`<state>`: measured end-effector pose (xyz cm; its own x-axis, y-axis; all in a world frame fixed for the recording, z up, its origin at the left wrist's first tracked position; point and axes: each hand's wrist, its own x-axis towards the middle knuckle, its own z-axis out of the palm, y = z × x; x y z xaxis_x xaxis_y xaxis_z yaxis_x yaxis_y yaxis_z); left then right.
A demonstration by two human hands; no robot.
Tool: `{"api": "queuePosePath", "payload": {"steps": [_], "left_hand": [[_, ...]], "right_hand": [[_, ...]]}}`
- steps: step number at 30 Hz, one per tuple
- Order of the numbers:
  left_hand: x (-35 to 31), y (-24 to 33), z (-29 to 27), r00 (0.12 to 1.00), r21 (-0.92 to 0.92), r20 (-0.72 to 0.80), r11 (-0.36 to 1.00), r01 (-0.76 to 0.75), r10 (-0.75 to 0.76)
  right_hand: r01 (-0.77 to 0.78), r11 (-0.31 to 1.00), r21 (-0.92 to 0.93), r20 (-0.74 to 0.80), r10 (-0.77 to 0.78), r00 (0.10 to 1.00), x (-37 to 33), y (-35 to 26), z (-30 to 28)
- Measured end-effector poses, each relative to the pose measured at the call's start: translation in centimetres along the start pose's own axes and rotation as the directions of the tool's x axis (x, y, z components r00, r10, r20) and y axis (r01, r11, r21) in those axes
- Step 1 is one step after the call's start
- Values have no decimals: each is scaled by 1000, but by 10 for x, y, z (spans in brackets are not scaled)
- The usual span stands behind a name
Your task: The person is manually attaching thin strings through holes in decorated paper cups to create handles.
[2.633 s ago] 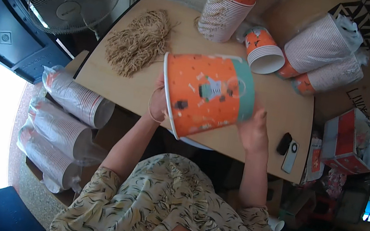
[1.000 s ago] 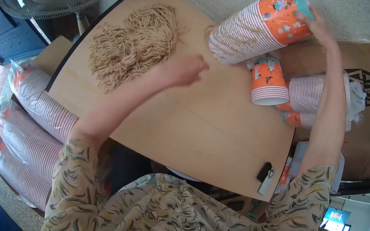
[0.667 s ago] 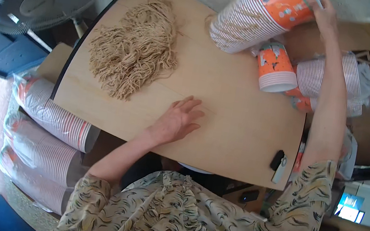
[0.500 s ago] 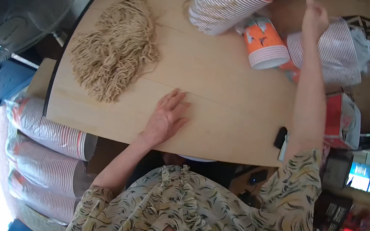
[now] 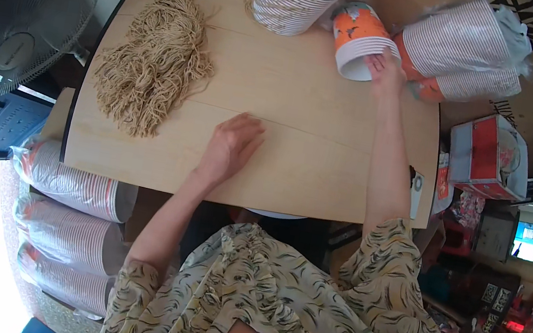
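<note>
Orange nested tubs (image 5: 360,30) meet the right grip (image 5: 386,72) at their mouth; whether it is closed cannot be told; pinch only the innermost, lightly; left grip (image 5: 233,143) empty, loosely spread; tubs lie on the bench (image 5: 302,165).

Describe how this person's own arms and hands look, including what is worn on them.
The left hand and right hand are ungloved. The forearms are bare up to about the elbows, where loose sleeves begin: pale yellowish-cream fabric printed with dark, curved, brushstroke-like marks.
</note>
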<state>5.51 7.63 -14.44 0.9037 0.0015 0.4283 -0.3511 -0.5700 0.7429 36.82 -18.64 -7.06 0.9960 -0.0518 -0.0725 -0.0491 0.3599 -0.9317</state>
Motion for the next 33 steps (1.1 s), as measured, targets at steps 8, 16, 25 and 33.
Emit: {"api": "queuePosePath", "payload": {"steps": [8,16,25,33], "left_hand": [[180,32,43,994,35,-57,995,-96,98],[250,14,91,950,175,-97,945,-277,296],[249,42,123,985,401,-69,909,-115,155],[176,18,93,962,127,-229,984,-123,150]], "right_hand": [[66,994,-87,89,-59,994,-51,26,32],[120,978,-170,194,-86,977,-56,31,27],[381,783,-492,120,-372,920,-74,25,-8],[540,407,-737,396,-387,832,-220,-25,-84]]}}
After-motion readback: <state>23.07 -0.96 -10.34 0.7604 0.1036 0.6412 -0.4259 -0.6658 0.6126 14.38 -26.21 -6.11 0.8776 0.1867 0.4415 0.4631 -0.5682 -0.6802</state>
